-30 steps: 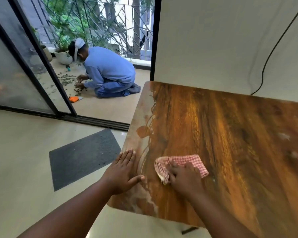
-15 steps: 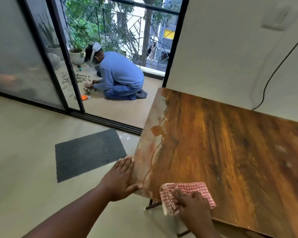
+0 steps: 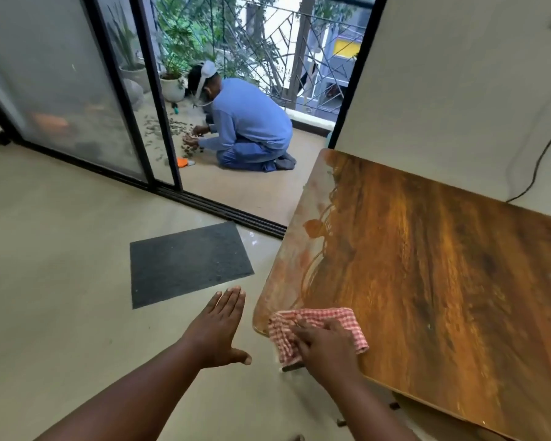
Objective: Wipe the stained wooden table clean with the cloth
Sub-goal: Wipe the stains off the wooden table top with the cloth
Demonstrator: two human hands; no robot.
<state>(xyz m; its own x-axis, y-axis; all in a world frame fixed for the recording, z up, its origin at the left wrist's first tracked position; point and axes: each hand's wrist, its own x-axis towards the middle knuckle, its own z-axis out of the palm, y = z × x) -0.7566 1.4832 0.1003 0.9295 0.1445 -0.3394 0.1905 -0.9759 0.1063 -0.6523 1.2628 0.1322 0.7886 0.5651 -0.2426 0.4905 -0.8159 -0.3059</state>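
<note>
The red-and-white checked cloth [image 3: 318, 329] is pressed onto the near left corner of the wooden table [image 3: 427, 281] by the right hand [image 3: 326, 348]. The right fingers [image 3: 303, 329] are laid fairly straight and flat across the fabric, pointing left; nothing is seen curled round it. Part of the cloth is draped over the table edge just below and to the left of these fingertips, while the rest is spread on the top beyond the knuckles.

The left hand [image 3: 218, 329] is held flat over the floor, apart from the table, with its fingers straight and together and the thumb stretched out towards the cloth; nothing is gripped by it. The table corner is found just to the right of its fingertips.

Pale streaks and reddish blotches [image 3: 312, 230] are seen along the left strip of the tabletop, well ahead of the right fingertips.

A dark floor mat [image 3: 188, 262] is laid directly ahead of the left fingertips. Further beyond, past the sliding glass door [image 3: 77, 90], a kneeling person in blue [image 3: 248, 128] is seen on the balcony amid small scattered pieces. Behind that person, plant pots [image 3: 172, 87] are stood, and green leafy plants are held in them.
</note>
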